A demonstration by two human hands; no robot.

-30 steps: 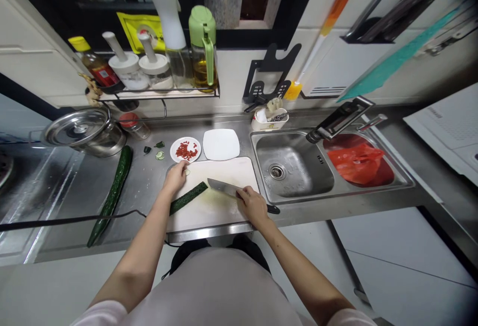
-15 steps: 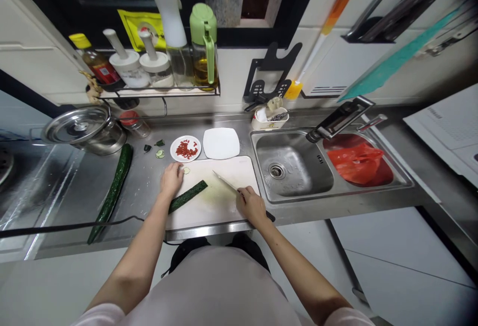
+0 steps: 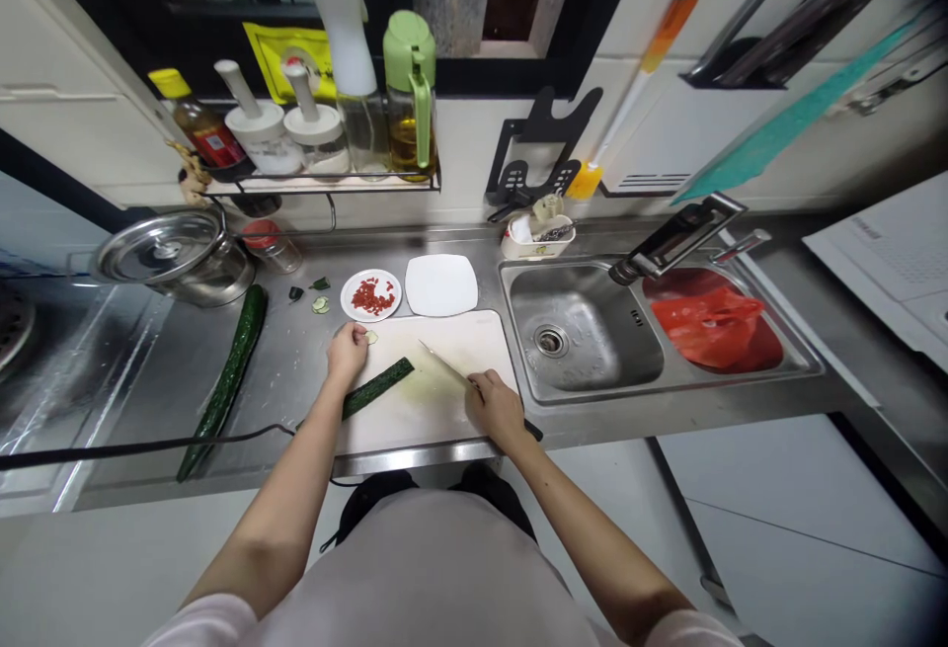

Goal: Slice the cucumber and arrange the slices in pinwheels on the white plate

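A kitchen knife (image 3: pixel 444 363) is gripped in my right hand (image 3: pixel 498 408), its blade pointing to the far left over the white cutting board (image 3: pixel 436 430). My left hand (image 3: pixel 347 356) is at the board's far left corner, fingertips pinched at the edge of a thin cucumber slice (image 3: pixel 371 337). A cut length of cucumber (image 3: pixel 379 386) lies slanted on the board between my hands, its near left part hidden by my left forearm. A whole cucumber (image 3: pixel 226 380) rests on the counter to the left.
Behind the board stand a plate of red pieces (image 3: pixel 389 283) and a white square plate (image 3: pixel 441 284). Cucumber scraps (image 3: pixel 320 305) lie left of them. A lidded pot (image 3: pixel 170 257) stands at the back left; the sink (image 3: pixel 592 331) is on the right. A black cable (image 3: pixel 148 449) crosses the counter.
My left hand has moved slightly right, and its fingertips have come together at the cucumber slice. My right hand and the knife have hardly moved. The view has shifted a little.
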